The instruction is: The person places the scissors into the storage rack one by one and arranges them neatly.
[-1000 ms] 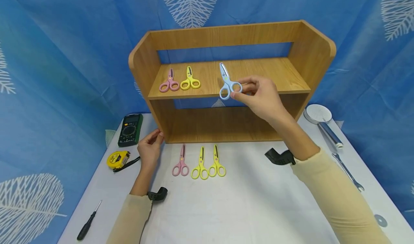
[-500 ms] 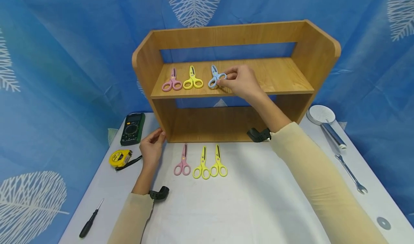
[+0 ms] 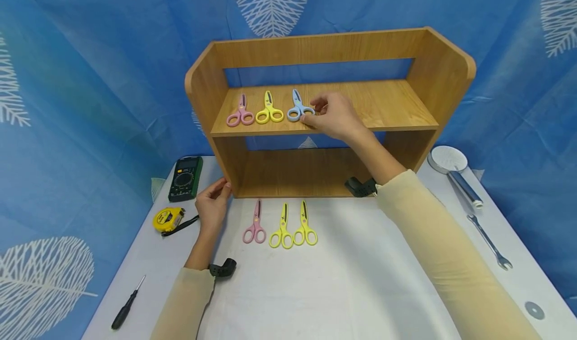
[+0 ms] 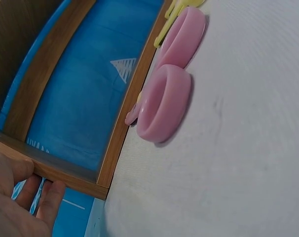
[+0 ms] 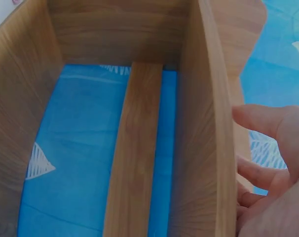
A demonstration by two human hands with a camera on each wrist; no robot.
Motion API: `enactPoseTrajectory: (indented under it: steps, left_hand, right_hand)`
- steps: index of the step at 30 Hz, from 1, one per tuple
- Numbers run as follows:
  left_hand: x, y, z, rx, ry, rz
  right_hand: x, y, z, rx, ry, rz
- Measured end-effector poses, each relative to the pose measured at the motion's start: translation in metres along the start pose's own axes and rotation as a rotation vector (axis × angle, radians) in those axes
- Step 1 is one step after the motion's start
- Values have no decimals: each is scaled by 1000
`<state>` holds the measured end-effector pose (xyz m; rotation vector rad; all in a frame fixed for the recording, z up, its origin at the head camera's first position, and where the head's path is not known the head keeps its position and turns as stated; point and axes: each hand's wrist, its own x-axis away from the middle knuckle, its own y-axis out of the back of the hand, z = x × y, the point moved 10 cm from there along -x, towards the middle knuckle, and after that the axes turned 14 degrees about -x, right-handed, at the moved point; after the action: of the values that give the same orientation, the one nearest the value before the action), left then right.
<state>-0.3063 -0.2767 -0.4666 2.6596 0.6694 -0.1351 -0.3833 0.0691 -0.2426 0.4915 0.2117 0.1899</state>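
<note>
My right hand (image 3: 335, 113) is at the upper board with its thumb and fingers about the right ring of the blue scissors (image 3: 296, 99). Those scissors lie on the board, blades toward the back. In the right wrist view the fingertips are hidden behind the board edge (image 5: 219, 148). Low at the left side, my left hand (image 3: 213, 205) grips the side panel of the wooden shelf (image 3: 315, 54), thumb and fingers on either face in the left wrist view. Pink scissors (image 3: 241, 112) and yellow scissors (image 3: 269, 110) lie left of the blue ones.
In front of the shelf lie pink scissors (image 3: 255, 227) and two yellow scissors (image 3: 281, 232). A multimeter (image 3: 185, 179), tape measure (image 3: 168, 219) and screwdriver (image 3: 126, 307) are at left. At right are a round-headed tool with a handle (image 3: 454, 164), a wrench (image 3: 490, 242) and a washer (image 3: 534, 310).
My right hand has carried the blue scissors left and down onto the upper board beside the yellow pair, then turned them straighter. My left hand stays at the side panel.
</note>
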Motion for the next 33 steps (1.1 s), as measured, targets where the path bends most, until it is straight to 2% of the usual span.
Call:
enactPoseTrajectory:
  steps: [4, 9, 12, 15, 23, 33]
  left_hand:
    - [1, 0, -1, 5, 2, -3]
    - [1, 0, 0, 12, 11, -1]
    - [0, 0, 0, 12, 13, -7]
    - [0, 0, 1, 14, 13, -9]
    - [0, 1, 1, 16, -1, -8]
    - [1, -1, 0, 38, 11, -18]
  right_hand:
    - [18, 9, 2, -35, 47, -42]
    - [55, 19, 0, -53, 127, -75]
    - [76, 20, -12, -51, 149, -59]
    - [96, 14, -33, -53, 133, -26]
    - [145, -31, -104, -90, 22, 65]
    - [168, -100, -176, -181, -145, 161]
